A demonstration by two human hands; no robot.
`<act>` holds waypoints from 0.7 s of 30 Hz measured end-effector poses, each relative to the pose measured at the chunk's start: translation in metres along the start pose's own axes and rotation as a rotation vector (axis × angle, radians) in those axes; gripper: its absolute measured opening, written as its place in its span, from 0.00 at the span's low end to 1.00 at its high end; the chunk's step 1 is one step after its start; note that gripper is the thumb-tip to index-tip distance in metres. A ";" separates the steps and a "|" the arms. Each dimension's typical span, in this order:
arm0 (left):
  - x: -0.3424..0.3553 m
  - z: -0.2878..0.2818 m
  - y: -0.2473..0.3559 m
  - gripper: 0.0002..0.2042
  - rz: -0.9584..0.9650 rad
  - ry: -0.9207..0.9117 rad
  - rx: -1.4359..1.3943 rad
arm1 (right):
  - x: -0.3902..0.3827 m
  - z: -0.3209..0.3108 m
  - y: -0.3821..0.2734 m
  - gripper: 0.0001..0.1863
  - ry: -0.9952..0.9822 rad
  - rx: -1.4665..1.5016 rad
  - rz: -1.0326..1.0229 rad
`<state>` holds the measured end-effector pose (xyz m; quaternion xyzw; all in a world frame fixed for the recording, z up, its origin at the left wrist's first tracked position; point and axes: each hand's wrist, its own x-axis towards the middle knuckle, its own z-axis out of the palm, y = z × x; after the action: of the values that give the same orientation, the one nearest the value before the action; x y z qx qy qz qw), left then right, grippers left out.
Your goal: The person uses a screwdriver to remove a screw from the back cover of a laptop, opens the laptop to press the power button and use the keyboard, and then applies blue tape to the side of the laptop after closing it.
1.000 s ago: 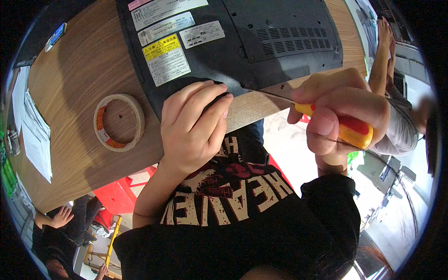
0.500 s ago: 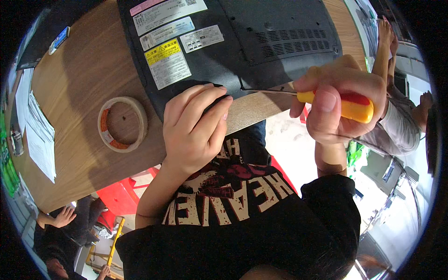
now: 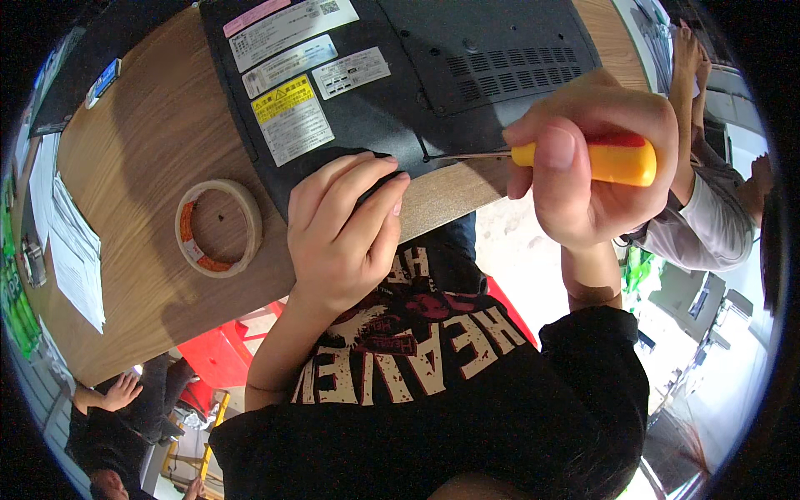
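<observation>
A black laptop lies bottom-up on the wooden desk, with several labels and a vented panel on its underside. My left hand grips its near edge, fingers curled over the corner. My right hand is closed round a yellow and red screwdriver, whose thin shaft runs left to a screw hole near that edge; whether the tip is seated I cannot tell. A roll of tape lies left of my left hand.
Papers and a small blue-cased item lie along the desk's left side. A co-worker in grey is at the right, another in dark clothes at the lower left. Red plastic seats show below the desk.
My right hand and the screwdriver have moved up and a little left, with the handle now nearer level. My left hand stays on the laptop's edge, nearly still.
</observation>
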<state>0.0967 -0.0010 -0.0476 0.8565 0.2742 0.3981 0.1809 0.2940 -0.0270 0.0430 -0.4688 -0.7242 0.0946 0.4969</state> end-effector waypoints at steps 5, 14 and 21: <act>0.001 -0.001 0.001 0.11 0.008 0.004 0.001 | 0.000 0.003 -0.001 0.11 0.011 0.002 -0.004; 0.010 -0.009 0.010 0.12 -0.025 0.012 -0.079 | 0.014 -0.006 -0.001 0.18 0.006 -0.054 -0.086; 0.052 -0.003 0.034 0.07 -0.047 0.116 -0.313 | 0.008 0.007 -0.020 0.21 0.154 -0.094 0.046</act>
<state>0.1330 0.0041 0.0030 0.7869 0.2387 0.4802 0.3054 0.2760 -0.0292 0.0570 -0.5139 -0.6763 0.0356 0.5265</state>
